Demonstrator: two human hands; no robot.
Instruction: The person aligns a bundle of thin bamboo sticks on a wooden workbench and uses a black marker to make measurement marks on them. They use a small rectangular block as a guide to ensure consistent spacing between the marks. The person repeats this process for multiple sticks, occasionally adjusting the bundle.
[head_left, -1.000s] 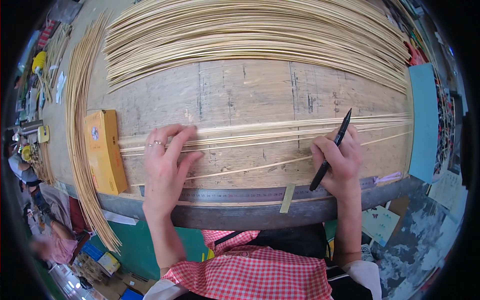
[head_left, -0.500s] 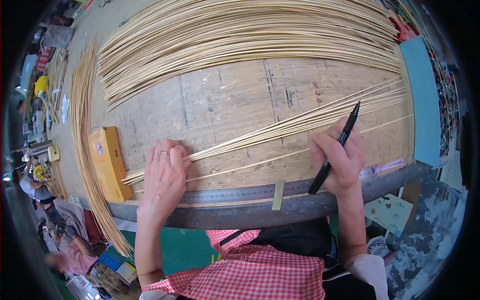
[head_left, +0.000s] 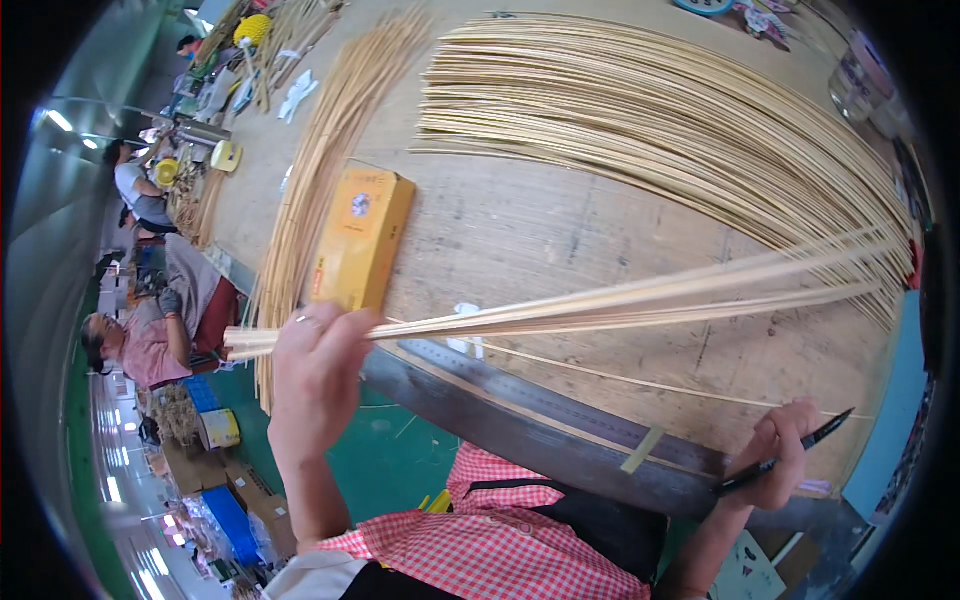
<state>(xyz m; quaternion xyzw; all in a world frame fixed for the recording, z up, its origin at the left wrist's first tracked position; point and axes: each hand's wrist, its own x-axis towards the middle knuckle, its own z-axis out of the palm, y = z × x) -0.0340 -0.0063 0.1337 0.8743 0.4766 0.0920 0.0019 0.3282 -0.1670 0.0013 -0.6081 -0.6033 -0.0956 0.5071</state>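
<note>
My left hand (head_left: pixel 320 375) is closed around a small bundle of thin bamboo strips (head_left: pixel 560 310), near their left ends. The bundle is lifted and its right part fans out and blurs toward the far right of the table. In my closed right hand (head_left: pixel 775 460), at the table's right front, lies a black marker pen (head_left: pixel 742 480), its tip pointing right. One separate bamboo strip (head_left: pixel 620 378) runs below the bundle, from near my left hand to my right hand. Whether the right fingers also pinch this strip, I cannot tell.
Behind lies a broad pile of bamboo strips (head_left: pixel 640 130). A yellow box (head_left: pixel 362 240) and another long bundle of strips (head_left: pixel 310 190) are at the left. A ruler (head_left: pixel 520 395) with tape (head_left: pixel 642 450) follows the front edge. A light-blue board (head_left: pixel 885 410) borders the right; people sit farther left.
My left hand has lifted the bamboo strips off the tabletop and moved them left past the yellow box. The right hand, still with the pen, is lower and farther right. My view has turned left.
</note>
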